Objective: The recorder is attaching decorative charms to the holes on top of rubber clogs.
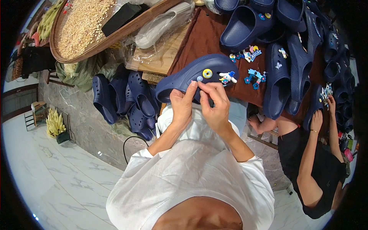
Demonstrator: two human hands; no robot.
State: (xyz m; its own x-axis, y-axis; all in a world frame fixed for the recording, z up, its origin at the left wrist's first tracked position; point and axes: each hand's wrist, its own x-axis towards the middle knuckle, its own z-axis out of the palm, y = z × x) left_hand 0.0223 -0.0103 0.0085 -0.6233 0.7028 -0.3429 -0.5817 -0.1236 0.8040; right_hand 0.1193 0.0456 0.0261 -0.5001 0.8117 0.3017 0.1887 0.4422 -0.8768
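A navy clog (pixel 179 78) lies on its side in front of me, its heel opening toward the left. My left hand (pixel 182 106) grips its lower edge, with the thumb against its side. My right hand (pixel 215 105) is pinched closed beside that thumb; anything between its fingertips is too small to make out. Just above the fingers shows a small pale blue round piece (pixel 199 78). A yellow ring-shaped charm (pixel 207 73) and a white figure charm with a blue hat (pixel 229 78) sit on the clog.
More charms (pixel 251 55) and navy clogs (pixel 278 82) cover the brown cloth (pixel 207 28). Several clogs (pixel 142 94) stand at left. A tray of kernels (pixel 82 28) is at upper left. At right, a co-worker's hand (pixel 316 119) touches another clog (pixel 315 104).
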